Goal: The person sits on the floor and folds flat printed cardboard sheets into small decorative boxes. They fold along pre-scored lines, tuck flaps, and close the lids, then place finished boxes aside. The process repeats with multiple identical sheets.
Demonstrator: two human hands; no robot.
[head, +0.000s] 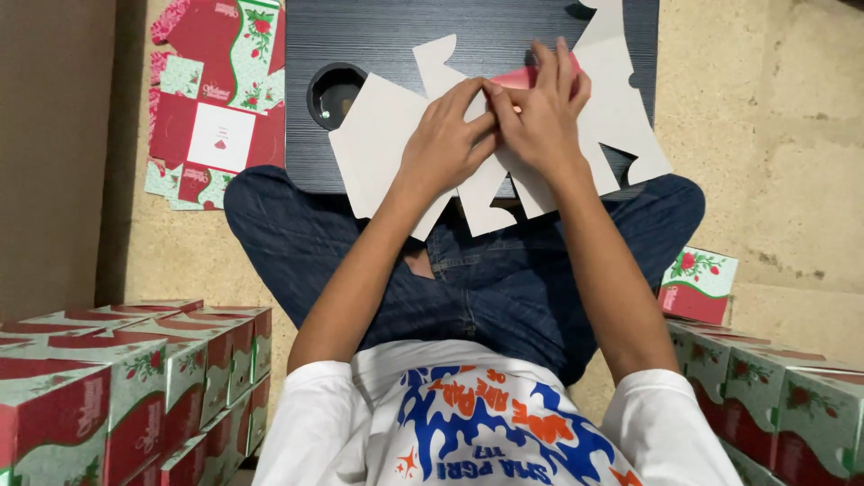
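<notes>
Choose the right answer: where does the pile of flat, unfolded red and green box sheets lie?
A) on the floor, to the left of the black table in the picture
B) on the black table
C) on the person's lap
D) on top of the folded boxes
A: the flat sheets lie on the floor beside the left edge of the black table, while both hands fold a grey cardboard blank on the table.

- Dim, warm indoor light, strongest on the pale floor (765,135) at right.
- Deep shadow darkens the left edge and the dark tabletop (378,36).
- Focus is fairly sharp; stacked boxes (108,378) at the lower corners look stretched.
</notes>
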